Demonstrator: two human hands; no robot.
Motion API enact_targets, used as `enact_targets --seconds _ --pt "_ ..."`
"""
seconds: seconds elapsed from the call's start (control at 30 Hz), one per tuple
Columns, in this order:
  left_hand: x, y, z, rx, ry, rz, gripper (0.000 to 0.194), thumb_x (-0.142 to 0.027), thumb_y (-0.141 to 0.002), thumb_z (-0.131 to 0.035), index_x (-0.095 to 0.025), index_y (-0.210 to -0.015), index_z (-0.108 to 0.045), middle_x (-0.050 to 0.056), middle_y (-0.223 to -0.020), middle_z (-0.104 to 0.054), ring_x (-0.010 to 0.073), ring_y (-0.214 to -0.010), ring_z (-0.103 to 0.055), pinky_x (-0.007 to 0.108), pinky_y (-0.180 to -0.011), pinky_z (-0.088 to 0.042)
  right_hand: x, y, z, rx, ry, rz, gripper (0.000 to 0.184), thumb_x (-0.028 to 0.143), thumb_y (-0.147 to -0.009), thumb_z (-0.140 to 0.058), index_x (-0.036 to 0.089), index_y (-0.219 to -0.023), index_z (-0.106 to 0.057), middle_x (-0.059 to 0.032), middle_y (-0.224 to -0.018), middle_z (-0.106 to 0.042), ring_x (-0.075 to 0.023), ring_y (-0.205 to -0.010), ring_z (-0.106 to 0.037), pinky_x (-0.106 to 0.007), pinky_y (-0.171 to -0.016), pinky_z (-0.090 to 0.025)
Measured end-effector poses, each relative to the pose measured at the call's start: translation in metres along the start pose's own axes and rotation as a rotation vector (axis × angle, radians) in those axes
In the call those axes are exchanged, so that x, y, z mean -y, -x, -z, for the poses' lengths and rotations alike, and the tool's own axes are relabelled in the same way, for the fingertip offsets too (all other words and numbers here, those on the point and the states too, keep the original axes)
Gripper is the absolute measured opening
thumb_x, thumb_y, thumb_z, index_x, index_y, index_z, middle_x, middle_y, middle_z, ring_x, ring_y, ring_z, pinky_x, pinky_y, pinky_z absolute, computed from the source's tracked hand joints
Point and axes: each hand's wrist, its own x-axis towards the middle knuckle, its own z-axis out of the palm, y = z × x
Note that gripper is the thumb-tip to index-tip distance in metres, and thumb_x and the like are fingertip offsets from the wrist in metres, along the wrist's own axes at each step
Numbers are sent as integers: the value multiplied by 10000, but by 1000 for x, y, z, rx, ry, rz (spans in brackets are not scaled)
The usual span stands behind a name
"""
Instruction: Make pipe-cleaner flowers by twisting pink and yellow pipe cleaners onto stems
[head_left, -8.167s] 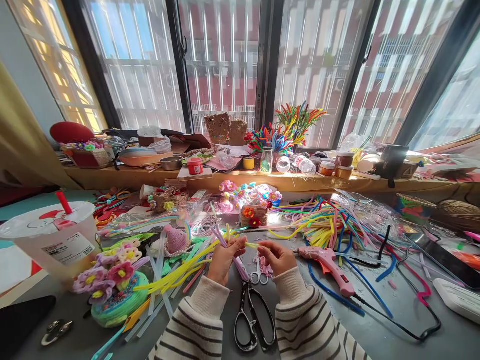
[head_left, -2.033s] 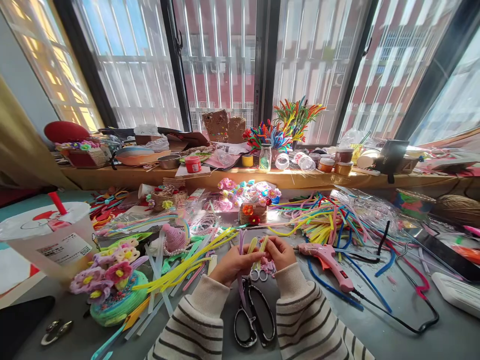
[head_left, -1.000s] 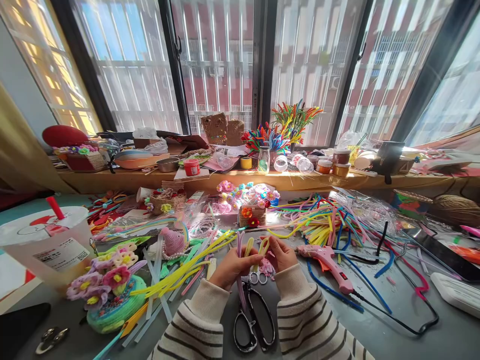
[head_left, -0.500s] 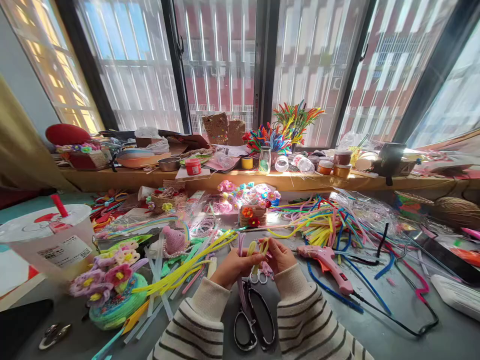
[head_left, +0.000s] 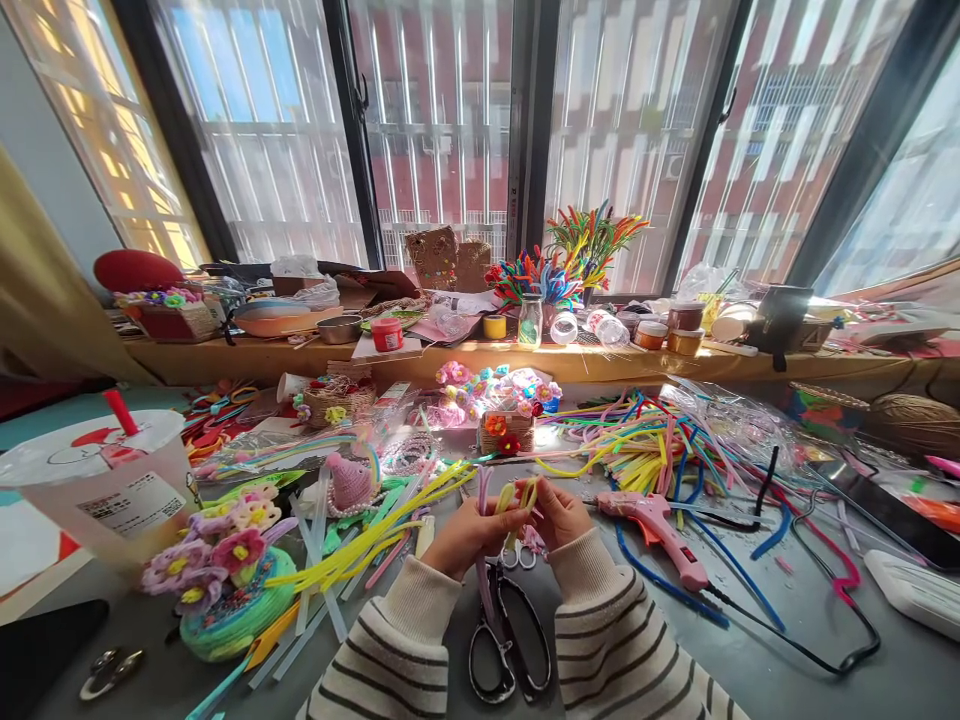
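Note:
Close together over the near middle of the table, both hands work on fuzzy pipe cleaners. My left hand (head_left: 466,537) is closed on purple pipe cleaners (head_left: 482,488), whose lower ends hang below it, and on a pale yellow looped one (head_left: 506,497). Pinched in the fingers of my right hand (head_left: 564,513) is a yellow pipe cleaner (head_left: 529,490) bent into a loop. Fingers partly hide where the yellow pieces meet. Black-handled scissors (head_left: 514,655) lie below the hands, and a small white-handled pair (head_left: 527,558) lies just beneath the fingers.
A pink glue gun (head_left: 660,530) with a black cord lies right of my hands. Yellow pipe cleaners (head_left: 360,550) and clear glue sticks (head_left: 319,520) spread leftward. Beyond stand a crocheted flower pot (head_left: 240,610) and a lidded drink cup (head_left: 112,490). More pipe cleaners (head_left: 645,450) pile behind.
Both hands keep nearly the same place and grip. The yellow loop at my right fingers has shifted very slightly.

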Motion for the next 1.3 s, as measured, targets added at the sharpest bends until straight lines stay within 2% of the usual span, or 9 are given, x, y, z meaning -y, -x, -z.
enact_targets --seconds 0.33,0.63,0.97,1.3 --pt "3 0 1 -5 -2 -26 291 -368 -583 -617 -100 -536 -513 -86 -379 -243 17 -354 -158 255 -414 -52 3 1 -1 29 -52 -7 250 367 -499 -684 133 -585 -672 -13 -513 -633 -84 -459 -545 -166 -418 -398" --pt "1 1 -2 -32 0 -20 296 -374 -564 -629 -95 -548 -530 -88 -355 -257 18 -353 -162 257 -419 -53 3 1 -2 14 -51 6 228 354 -497 -689 141 -577 -672 -5 -504 -619 -87 -446 -527 -176 -399 -387" --pt "4 -2 1 -10 -5 6 282 -359 -562 -635 -93 -564 -541 -75 -393 -289 19 -365 -174 252 -416 -60 1 0 1 -44 32 58 237 373 -498 -682 150 -575 -661 -7 -514 -607 -108 -463 -519 -233 -459 -408" --pt "4 -2 1 -23 -31 18 322 -408 -546 -631 -102 -549 -531 -78 -388 -277 21 -363 -177 253 -414 -66 -1 -1 0 -92 -5 43 244 366 -451 -705 148 -549 -655 2 -490 -603 -100 -435 -521 -231 -457 -414"
